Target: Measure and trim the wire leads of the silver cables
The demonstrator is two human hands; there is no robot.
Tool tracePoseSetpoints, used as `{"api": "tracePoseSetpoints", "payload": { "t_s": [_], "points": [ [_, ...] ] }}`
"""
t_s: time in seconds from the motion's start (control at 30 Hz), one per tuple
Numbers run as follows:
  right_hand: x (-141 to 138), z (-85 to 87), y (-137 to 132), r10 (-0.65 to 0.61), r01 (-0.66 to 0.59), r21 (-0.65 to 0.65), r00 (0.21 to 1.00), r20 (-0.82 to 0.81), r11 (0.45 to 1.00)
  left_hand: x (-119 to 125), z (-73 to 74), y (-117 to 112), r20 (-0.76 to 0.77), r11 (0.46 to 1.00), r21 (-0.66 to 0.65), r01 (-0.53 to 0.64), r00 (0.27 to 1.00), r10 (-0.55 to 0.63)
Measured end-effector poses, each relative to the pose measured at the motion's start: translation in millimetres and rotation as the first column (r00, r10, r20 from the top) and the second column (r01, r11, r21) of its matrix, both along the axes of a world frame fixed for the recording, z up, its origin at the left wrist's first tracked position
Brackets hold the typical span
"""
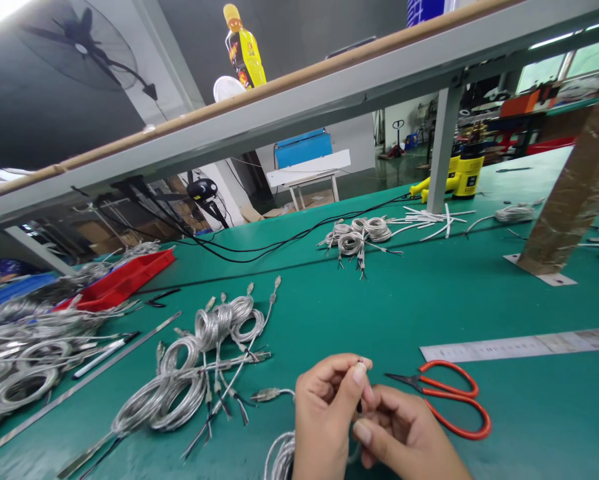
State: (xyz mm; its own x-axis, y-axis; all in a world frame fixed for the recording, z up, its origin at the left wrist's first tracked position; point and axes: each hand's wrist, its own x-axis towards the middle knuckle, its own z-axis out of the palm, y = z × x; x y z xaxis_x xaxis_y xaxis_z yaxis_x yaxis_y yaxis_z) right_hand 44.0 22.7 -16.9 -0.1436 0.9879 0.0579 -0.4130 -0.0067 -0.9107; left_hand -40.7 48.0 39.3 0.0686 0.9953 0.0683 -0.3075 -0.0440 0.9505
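Observation:
My left hand is closed in a pinch, thumb against finger, low in the middle of the view. My right hand is closed beside it, touching it, its thumb and fingers gripping a USB cable. Between the fingers shows a small dark bit of wire; its tip is mostly hidden. A coil of the clear grey cable lies left of my wrist, and a USB plug rests just above it. Scissors with red handles lie on the green table just right of my hands.
Bundles of coiled USB cables lie at left, with more cables beyond a metal strip. A red tray stands behind. More coils lie farther back. A steel ruler is at right. A shelf beam crosses above.

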Motion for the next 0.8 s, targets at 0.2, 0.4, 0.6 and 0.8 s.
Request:
{"api": "tracePoseSetpoints", "payload": {
  "t_s": [0.2, 0.4, 0.6, 0.8],
  "points": [
    [2.4, -7.1, 3.9, 0.041, -0.04, 0.018, 0.999, -0.015, 0.999, -6.5, 0.5, 5.5, -0.031, 0.993, -0.108, 0.057, 0.998, -0.061],
    [1.5, -12.3, 4.7, 0.056, -0.056, 0.012, 0.998, -0.028, 0.998, -13.9, 4.1, 7.9, -0.073, 0.967, -0.207, 0.15, 0.983, -0.168],
    [2.9, -12.7, 5.4, 0.073, -0.073, 0.009, 0.997, 0.003, 0.997, -14.4, 9.6, 9.9, -0.03, 0.95, -0.242, 0.196, 0.977, -0.21],
    [4.6, -14.8, 6.3, 0.068, -0.069, 0.01, 0.997, 0.046, 0.998, -15.2, 6.5, 12.8, -0.069, 0.948, -0.276, 0.156, 0.981, -0.182]
  ]
}}
